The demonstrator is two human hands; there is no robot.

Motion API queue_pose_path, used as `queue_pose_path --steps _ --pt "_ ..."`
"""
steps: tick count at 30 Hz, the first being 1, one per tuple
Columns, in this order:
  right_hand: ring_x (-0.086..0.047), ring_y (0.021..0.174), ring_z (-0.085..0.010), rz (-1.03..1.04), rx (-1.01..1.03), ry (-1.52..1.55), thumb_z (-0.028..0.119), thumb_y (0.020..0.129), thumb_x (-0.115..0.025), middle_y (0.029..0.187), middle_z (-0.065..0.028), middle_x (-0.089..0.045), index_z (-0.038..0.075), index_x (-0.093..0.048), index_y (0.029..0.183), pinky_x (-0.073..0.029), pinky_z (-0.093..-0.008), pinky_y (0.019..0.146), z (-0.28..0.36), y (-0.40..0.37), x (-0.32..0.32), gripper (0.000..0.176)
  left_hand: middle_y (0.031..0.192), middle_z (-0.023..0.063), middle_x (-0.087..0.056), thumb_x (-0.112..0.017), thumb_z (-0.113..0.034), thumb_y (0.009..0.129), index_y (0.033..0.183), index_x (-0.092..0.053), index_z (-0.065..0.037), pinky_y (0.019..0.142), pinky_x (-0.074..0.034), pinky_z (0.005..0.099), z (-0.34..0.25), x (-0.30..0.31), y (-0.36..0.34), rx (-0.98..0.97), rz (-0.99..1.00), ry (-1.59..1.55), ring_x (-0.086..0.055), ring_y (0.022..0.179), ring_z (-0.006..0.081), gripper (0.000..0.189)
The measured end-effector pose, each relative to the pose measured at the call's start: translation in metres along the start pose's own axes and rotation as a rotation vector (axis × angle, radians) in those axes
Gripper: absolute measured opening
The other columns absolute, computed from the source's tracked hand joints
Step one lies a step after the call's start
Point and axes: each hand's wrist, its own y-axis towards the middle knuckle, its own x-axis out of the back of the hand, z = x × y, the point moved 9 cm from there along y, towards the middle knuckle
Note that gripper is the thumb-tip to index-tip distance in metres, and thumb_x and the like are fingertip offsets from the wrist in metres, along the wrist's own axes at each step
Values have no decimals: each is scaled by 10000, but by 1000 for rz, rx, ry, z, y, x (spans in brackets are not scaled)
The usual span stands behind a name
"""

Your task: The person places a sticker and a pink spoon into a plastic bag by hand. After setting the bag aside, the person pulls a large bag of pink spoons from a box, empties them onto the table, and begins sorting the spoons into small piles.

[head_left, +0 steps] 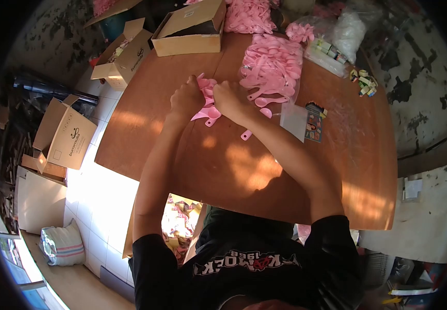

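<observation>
My left hand (186,98) and my right hand (227,98) meet over the far middle of a brown wooden table (223,170). Both are closed on a small bunch of pink plastic spoons (208,106) held between them. A big heap of the same pink spoons (271,66) lies just beyond my right hand, partly in clear plastic. Two loose spoons (247,134) rest on the table near my right wrist. How the fingers grip the bunch is hidden by the backs of my hands.
A clear bag with a printed card (306,123) lies right of my hands. An open cardboard box (190,28) stands at the table's far edge, with more pink spoons (248,16) behind it. Small colourful packets (364,82) sit far right. Cardboard boxes (63,135) stand on the floor at left.
</observation>
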Motion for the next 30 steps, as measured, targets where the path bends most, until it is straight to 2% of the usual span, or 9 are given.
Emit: queue_pose_path --steps 4,6,10,12,14,16,19,22,30 --pt "-696 776 -386 -26 -72 29 84 785 -624 813 -226 -685 -9 -691 900 -557 -480 656 -1 -2 5 163 909 258 -674 -528 -192 870 1085 -476 -11 716 -552 520 4 -10 3 -30 39 13 -677 827 452 286" --pt "-693 774 -388 20 -17 78 110 777 -658 806 -230 -682 -21 -681 889 -557 -468 683 0 -3 6 174 1001 271 -655 -577 -213 824 1222 -446 -63 796 -516 556 11 -17 2 78 142 26 -650 924 458 445" --pt "-687 749 -366 -150 144 181 94 781 -650 786 -210 -682 -26 -671 859 -549 -430 691 0 -19 37 145 1036 252 -654 -577 -217 819 1241 -465 -69 800 -526 544 2 -8 -3 99 162 80 -654 936 452 460" --pt "-675 722 -339 -44 213 473 55 785 -602 765 -182 -677 -24 -661 819 -529 -405 679 -10 -33 54 104 1076 183 -649 -563 -240 863 1237 -461 -63 775 -532 480 -2 -7 -7 64 193 194 -659 997 366 426" --pt "-660 673 -327 32 255 255 16 762 -569 716 -165 -661 -13 -663 792 -511 -409 644 -32 -46 56 102 1097 159 -630 -588 -234 848 1217 -477 -67 794 -518 469 -5 -2 -12 57 140 264 -637 1021 343 420" --pt "-658 821 -339 185 209 -15 28 743 -617 886 -174 -669 9 -680 835 -528 -410 713 -68 -57 40 113 1118 134 -611 -613 -229 833 1198 -493 -72 812 -503 457 -16 9 -18 41 81 334 -614 1045 320 415" --pt "-642 940 -334 140 297 -248 63 718 -673 1042 -161 -646 23 -667 954 -537 -412 763 -101 -60 9 239 1149 155 -560 -662 -217 823 1130 -572 -75 854 -478 481 -86 56 -49 -254 -232 27 -551 1061 342 350" --pt "-617 1033 -325 65 343 -390 75 706 -714 1168 -157 -607 28 -612 1118 -531 -408 823 -113 -58 1 426 931 157 -630 -658 -222 830 1072 -598 -23 675 -533 432 -140 29 -76 -579 -139 -168 -657 791 328 319" --pt "-600 1080 -342 289 174 -417 82 729 -734 1199 -179 -592 24 -613 1143 -522 -424 882 -120 -47 10 435 911 195 -632 -660 -180 815 1196 -489 19 622 -560 412 -163 -48 -86 -476 43 -69 -686 760 325 462"
